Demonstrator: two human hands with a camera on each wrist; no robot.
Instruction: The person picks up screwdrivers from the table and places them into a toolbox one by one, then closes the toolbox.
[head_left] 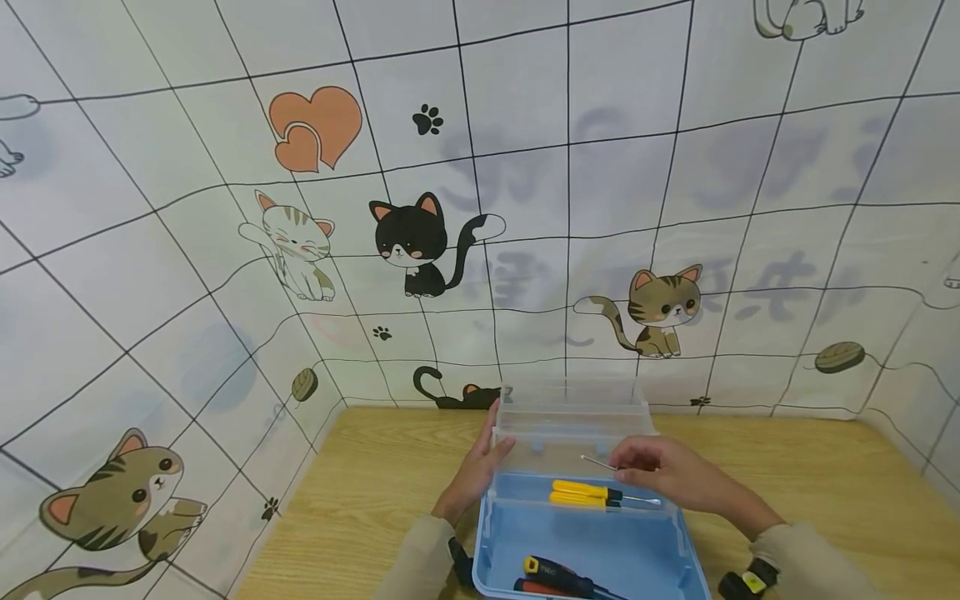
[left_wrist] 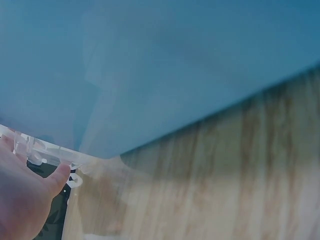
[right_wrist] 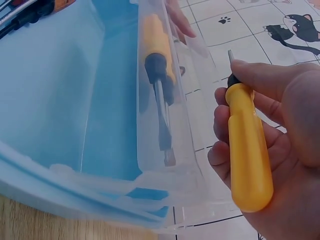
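My right hand [head_left: 663, 471] holds a small screwdriver [right_wrist: 250, 150] above the back right of a blue toolbox [head_left: 525, 533]. In the right wrist view its yellow handle lies along the palm, thumb by the black collar, and the short metal shaft points away. My left hand [head_left: 480, 467] grips the left edge of the raised clear lid [head_left: 573, 417], thumb in front and fingers partly hidden behind. Two more yellow-handled screwdrivers [head_left: 581, 492] lie side by side in the clear compartment [right_wrist: 150, 120] along the box's back.
A black-and-yellow screwdriver [head_left: 558, 575] and a red-handled tool [head_left: 531, 587] lie at the front of the toolbox. Under it is a wood-grain table [head_left: 360, 492]. A white sheet [head_left: 525, 183] with cat drawings and grid lines hangs behind and to the sides.
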